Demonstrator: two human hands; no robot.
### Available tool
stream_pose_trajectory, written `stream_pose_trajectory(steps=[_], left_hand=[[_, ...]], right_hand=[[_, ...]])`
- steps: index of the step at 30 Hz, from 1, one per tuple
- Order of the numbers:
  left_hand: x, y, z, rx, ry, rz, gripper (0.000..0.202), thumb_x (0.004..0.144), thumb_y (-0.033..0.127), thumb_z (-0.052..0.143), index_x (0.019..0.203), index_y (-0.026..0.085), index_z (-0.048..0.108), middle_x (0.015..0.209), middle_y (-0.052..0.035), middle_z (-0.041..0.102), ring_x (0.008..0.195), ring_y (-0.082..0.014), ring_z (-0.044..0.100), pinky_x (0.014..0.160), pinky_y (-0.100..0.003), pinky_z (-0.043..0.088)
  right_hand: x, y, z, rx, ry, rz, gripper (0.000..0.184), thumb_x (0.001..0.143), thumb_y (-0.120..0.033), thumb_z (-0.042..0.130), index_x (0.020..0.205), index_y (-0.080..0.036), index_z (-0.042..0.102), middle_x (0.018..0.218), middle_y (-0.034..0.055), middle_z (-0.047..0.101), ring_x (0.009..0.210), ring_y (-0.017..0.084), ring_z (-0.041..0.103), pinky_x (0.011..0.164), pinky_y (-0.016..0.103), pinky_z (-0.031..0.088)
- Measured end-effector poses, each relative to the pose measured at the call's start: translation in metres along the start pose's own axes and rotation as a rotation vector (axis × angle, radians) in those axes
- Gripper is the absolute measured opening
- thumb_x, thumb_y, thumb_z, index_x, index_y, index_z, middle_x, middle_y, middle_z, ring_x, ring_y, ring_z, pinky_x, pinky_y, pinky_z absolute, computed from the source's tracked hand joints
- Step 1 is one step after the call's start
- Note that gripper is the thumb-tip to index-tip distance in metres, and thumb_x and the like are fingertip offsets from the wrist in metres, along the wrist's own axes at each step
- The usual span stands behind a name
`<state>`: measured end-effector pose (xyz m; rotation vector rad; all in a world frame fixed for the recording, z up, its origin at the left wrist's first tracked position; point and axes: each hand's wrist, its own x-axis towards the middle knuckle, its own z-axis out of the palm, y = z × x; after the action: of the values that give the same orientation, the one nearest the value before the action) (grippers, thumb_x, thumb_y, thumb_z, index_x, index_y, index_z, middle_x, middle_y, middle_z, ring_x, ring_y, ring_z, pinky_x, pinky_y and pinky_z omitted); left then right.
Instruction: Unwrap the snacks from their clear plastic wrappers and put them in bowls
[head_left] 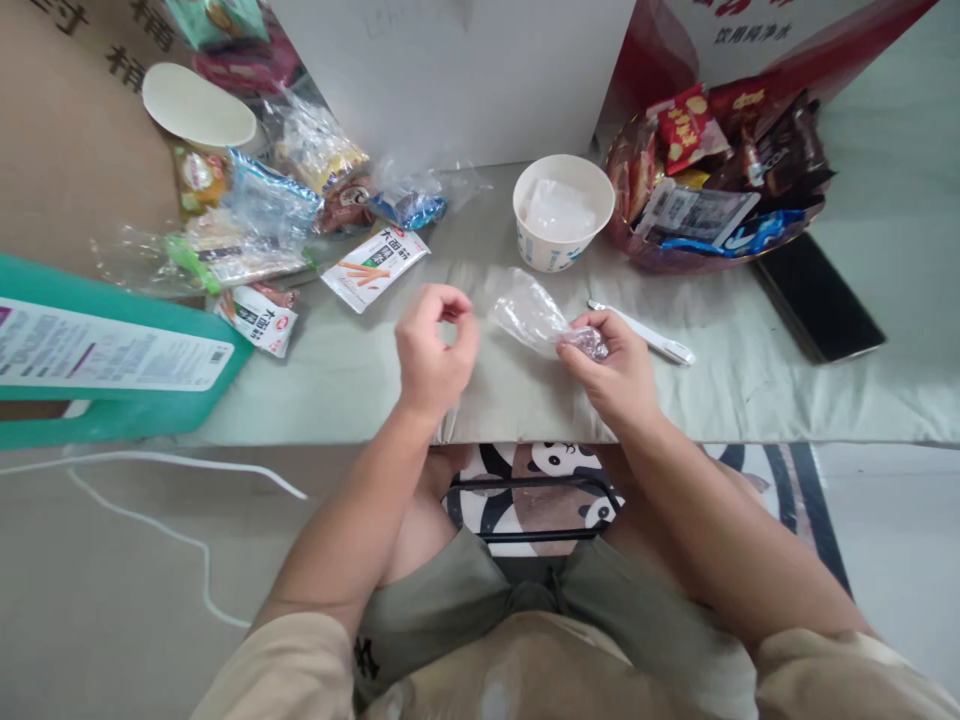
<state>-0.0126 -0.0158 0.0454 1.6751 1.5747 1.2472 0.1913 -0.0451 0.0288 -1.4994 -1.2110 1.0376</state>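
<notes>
My right hand [615, 368] is closed on a crumpled clear plastic bag [531, 312], pinching its bunched end between thumb and fingers. The bag's loose end spreads left over the table. Left of it, my left hand [439, 350] is raised with fingers curled and thumb near the index finger; nothing shows in it. Just behind the bag stands a white paper cup [555, 250] with a whitish translucent piece inside. A slim white tool [656, 338] lies beyond my right hand, partly hidden by it. Left of my left hand lies a white snack packet [376, 265].
A scalloped bowl of wrapped snacks [712, 262] and a black phone [821, 298] are at right. Wrapped snacks [274, 195] pile up at left, near a green container [112, 410]. A white box [457, 80] stands behind. The table's front edge runs beneath my forearms.
</notes>
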Motion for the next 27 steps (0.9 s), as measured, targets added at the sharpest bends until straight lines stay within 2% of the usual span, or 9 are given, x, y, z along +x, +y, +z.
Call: stream_pose_trajectory(steps=[5, 9, 12, 16, 18, 21, 24, 26, 27], left_hand=[[-0.012, 0.01, 0.023, -0.261, -0.345, -0.084, 0.05, 0.083, 0.043, 0.074, 0.126, 0.023, 0.057, 0.141, -0.0115, 0.061, 0.133, -0.026, 0.056, 0.111, -0.037, 0.046], [-0.012, 0.004, 0.04, -0.604, -0.538, -0.259, 0.058, 0.079, 0.055, 0.078, 0.124, 0.022, 0.062, 0.129, -0.0105, 0.07, 0.119, -0.0246, 0.066, 0.103, -0.035, 0.051], [-0.013, 0.003, 0.045, -0.643, -0.503, -0.361, 0.045, 0.083, 0.054, 0.074, 0.113, 0.021, 0.068, 0.113, -0.0073, 0.075, 0.107, -0.0216, 0.069, 0.099, -0.034, 0.053], [-0.009, 0.003, 0.035, -0.237, -0.176, -0.223, 0.024, 0.087, 0.043, 0.07, 0.097, 0.022, 0.068, 0.101, -0.0046, 0.07, 0.104, -0.0205, 0.065, 0.095, -0.032, 0.05], [0.002, 0.008, 0.027, -0.053, -0.025, -0.124, 0.017, 0.087, 0.036, 0.07, 0.095, 0.023, 0.064, 0.097, -0.003, 0.066, 0.1, -0.02, 0.063, 0.094, -0.032, 0.049], [0.033, 0.031, 0.026, 0.104, 0.099, -0.013, 0.011, 0.088, 0.028, 0.067, 0.089, 0.026, 0.056, 0.091, -0.0027, 0.063, 0.096, -0.0208, 0.059, 0.095, -0.036, 0.048], [0.075, 0.069, 0.048, 0.393, 0.013, 0.17, 0.011, 0.088, 0.017, 0.061, 0.085, 0.026, 0.057, 0.1, -0.0065, 0.066, 0.103, -0.0239, 0.058, 0.101, -0.041, 0.047], [0.104, 0.093, 0.07, 0.652, -0.135, 0.253, 0.018, 0.087, 0.011, 0.057, 0.095, 0.026, 0.064, 0.116, -0.0095, 0.068, 0.111, -0.0259, 0.061, 0.103, -0.042, 0.047], [0.117, 0.1, 0.081, 0.786, -0.251, 0.212, 0.022, 0.087, 0.011, 0.056, 0.1, 0.025, 0.067, 0.119, -0.0113, 0.068, 0.112, -0.028, 0.063, 0.102, -0.045, 0.048]], right_hand=[[-0.003, -0.002, 0.007, 0.209, -0.136, -0.083, 0.024, 0.075, -0.035, 0.068, 0.085, -0.024, 0.049, 0.107, 0.0024, 0.069, 0.088, 0.017, 0.062, 0.08, 0.033, 0.048], [-0.002, 0.003, 0.015, 0.554, -0.252, 0.058, 0.032, 0.074, -0.038, 0.066, 0.099, -0.028, 0.047, 0.094, -0.001, 0.064, 0.079, 0.016, 0.06, 0.077, 0.032, 0.05], [0.001, 0.007, 0.019, 0.608, -0.24, 0.164, 0.035, 0.075, -0.042, 0.063, 0.102, -0.027, 0.047, 0.099, 0.0008, 0.064, 0.088, 0.018, 0.063, 0.082, 0.034, 0.053], [0.005, 0.011, 0.016, 0.351, -0.03, 0.194, 0.04, 0.071, -0.032, 0.066, 0.105, -0.026, 0.047, 0.108, 0.0013, 0.062, 0.084, 0.014, 0.062, 0.073, 0.029, 0.05], [0.005, 0.01, 0.012, 0.309, -0.034, 0.186, 0.038, 0.072, -0.03, 0.062, 0.107, -0.026, 0.047, 0.107, 0.0009, 0.061, 0.079, 0.012, 0.061, 0.07, 0.028, 0.048], [0.005, 0.007, 0.009, 0.316, -0.076, 0.163, 0.032, 0.076, -0.028, 0.057, 0.106, -0.025, 0.047, 0.1, -0.0005, 0.061, 0.074, 0.011, 0.059, 0.07, 0.029, 0.047], [0.011, 0.003, 0.006, 0.331, -0.051, 0.154, 0.028, 0.077, -0.025, 0.056, 0.104, -0.024, 0.048, 0.096, -0.0012, 0.061, 0.07, 0.01, 0.057, 0.069, 0.029, 0.047], [0.017, 0.001, 0.004, 0.352, -0.014, 0.156, 0.027, 0.078, -0.024, 0.055, 0.103, -0.024, 0.048, 0.095, -0.0017, 0.06, 0.067, 0.009, 0.057, 0.066, 0.028, 0.045], [0.021, 0.001, 0.002, 0.367, 0.005, 0.156, 0.025, 0.079, -0.024, 0.055, 0.103, -0.024, 0.048, 0.095, -0.002, 0.06, 0.066, 0.009, 0.057, 0.065, 0.028, 0.045]])
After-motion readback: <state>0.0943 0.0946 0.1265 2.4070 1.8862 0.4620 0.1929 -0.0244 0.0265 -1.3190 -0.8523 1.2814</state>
